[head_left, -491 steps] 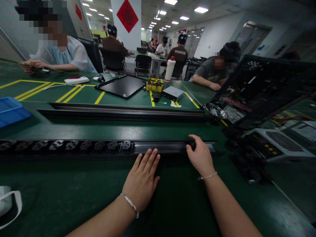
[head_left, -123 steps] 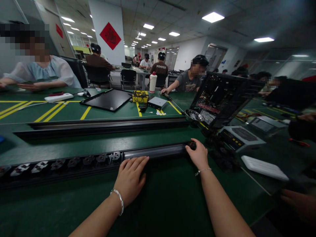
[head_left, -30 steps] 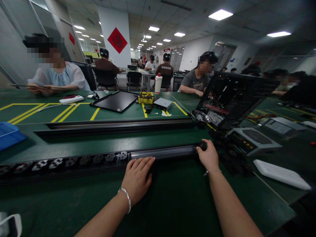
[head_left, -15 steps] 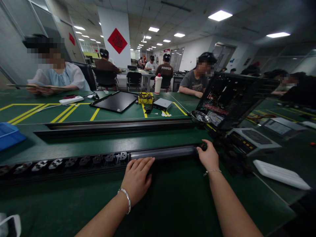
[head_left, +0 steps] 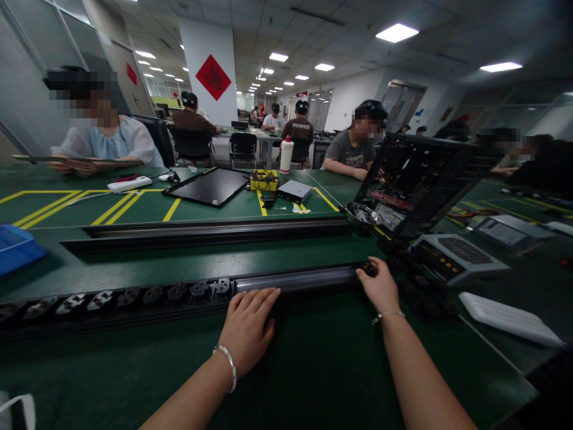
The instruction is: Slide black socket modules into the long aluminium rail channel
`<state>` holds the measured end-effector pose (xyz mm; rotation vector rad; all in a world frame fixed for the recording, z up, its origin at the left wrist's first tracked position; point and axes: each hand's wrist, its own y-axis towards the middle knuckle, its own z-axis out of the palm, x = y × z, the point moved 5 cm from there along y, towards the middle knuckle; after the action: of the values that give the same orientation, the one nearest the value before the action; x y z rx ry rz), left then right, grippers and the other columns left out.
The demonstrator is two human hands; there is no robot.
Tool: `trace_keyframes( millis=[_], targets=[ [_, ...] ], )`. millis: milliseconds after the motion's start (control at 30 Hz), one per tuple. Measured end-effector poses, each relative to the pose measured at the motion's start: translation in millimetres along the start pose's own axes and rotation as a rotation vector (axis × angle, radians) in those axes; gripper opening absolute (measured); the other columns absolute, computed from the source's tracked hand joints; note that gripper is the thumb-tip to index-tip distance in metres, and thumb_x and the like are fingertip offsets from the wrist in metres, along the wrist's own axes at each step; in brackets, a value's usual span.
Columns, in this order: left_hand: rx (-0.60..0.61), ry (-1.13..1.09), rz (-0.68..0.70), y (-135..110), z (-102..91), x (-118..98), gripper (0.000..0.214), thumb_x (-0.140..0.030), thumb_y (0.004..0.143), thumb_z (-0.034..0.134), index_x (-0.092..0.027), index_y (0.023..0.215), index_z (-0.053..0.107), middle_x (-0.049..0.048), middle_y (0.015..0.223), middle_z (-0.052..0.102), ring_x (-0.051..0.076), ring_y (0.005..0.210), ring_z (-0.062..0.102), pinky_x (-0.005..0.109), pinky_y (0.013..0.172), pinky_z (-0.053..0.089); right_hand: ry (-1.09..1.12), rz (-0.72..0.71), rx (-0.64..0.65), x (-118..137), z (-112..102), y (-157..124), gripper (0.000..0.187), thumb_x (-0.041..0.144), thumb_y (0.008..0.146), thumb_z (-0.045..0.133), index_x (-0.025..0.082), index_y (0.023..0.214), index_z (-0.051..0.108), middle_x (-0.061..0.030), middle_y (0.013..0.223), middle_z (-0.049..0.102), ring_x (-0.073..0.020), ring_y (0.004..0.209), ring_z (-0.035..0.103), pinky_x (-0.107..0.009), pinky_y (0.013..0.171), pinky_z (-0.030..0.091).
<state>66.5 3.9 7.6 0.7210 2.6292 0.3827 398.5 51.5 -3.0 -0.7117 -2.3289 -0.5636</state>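
A long black rail (head_left: pixel 295 280) lies across the table in front of me. Its left part holds a row of several dark plug-like modules (head_left: pixel 154 294), some with bright metal showing. My left hand (head_left: pixel 249 322) rests flat on the rail's near edge, fingers stretched out, just right of the last module. At the rail's right end, my right hand (head_left: pixel 380 288) closes its thumb and fingers around a small dark piece (head_left: pixel 370 267); its kind is too dark to tell. Behind lie two more long black rails (head_left: pixel 206 233), parallel to the first.
On the right stand an open computer case (head_left: pixel 416 179), a metal bowl (head_left: pixel 363 214), a power supply unit (head_left: pixel 456 257) and a white long object (head_left: pixel 510 318). A blue tray (head_left: pixel 20 248) sits at the left. Farther back are a flat black panel (head_left: pixel 210 185), a yellow box (head_left: pixel 264 179) and seated people.
Almost nothing differs. My right hand has shifted very slightly down at the rail's end, and the camera view has tilted a little; my left hand stays in place.
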Motion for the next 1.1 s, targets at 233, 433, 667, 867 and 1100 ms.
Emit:
trace_keyframes(
  millis=[233,433,667,867,1100],
  targets=[
    [0.001,0.001,-0.004,0.3,-0.7,0.0,0.054,-0.016,0.078,0.049,-0.029,0.129,0.041,-0.0002,0.127,0.054,0.021,0.113,0.047,0.042,0.098,0.029,-0.008,0.016,-0.006,2.4,-3.4,-1.1,0.049,0.037,0.069,0.057,0.023,0.115,0.051,-0.0074,0.110,0.061,-0.0225,0.096,0.058,-0.034,0.083,0.043],
    [0.000,0.007,0.004,0.1,-0.3,0.0,0.053,-0.016,0.079,0.048,-0.029,0.129,0.041,0.0003,0.127,0.054,0.021,0.113,0.046,0.042,0.098,0.028,-0.008,0.013,-0.010,2.9,-4.0,-1.0,0.048,0.036,0.070,0.056,0.024,0.116,0.051,-0.0070,0.108,0.061,-0.0227,0.096,0.058,-0.034,0.082,0.044],
    [0.012,-0.008,-0.011,0.1,0.4,1.0,0.053,-0.017,0.079,0.048,-0.030,0.130,0.040,-0.0009,0.128,0.053,0.021,0.114,0.046,0.043,0.098,0.027,-0.024,-0.004,-0.018,3.7,-5.8,-0.5,0.047,0.035,0.070,0.055,0.024,0.116,0.051,-0.0065,0.105,0.062,-0.0226,0.093,0.059,-0.035,0.082,0.044],
    [0.004,0.004,0.005,0.3,-0.8,-0.1,0.052,-0.017,0.079,0.048,-0.029,0.129,0.041,0.0007,0.127,0.054,0.021,0.113,0.047,0.043,0.097,0.029,-0.044,0.012,-0.010,2.7,-6.2,0.9,0.046,0.035,0.071,0.055,0.025,0.116,0.051,-0.0060,0.105,0.062,-0.0229,0.093,0.058,-0.035,0.081,0.044],
    [0.005,0.008,0.005,0.4,-0.8,-0.7,0.053,-0.015,0.079,0.047,-0.028,0.130,0.040,0.0008,0.127,0.054,0.021,0.114,0.046,0.043,0.097,0.028,-0.032,-0.034,-0.036,-0.3,-6.2,4.0,0.043,0.034,0.070,0.056,0.024,0.112,0.054,-0.0057,0.099,0.063,-0.0215,0.087,0.059,-0.034,0.079,0.044]
  ],
)
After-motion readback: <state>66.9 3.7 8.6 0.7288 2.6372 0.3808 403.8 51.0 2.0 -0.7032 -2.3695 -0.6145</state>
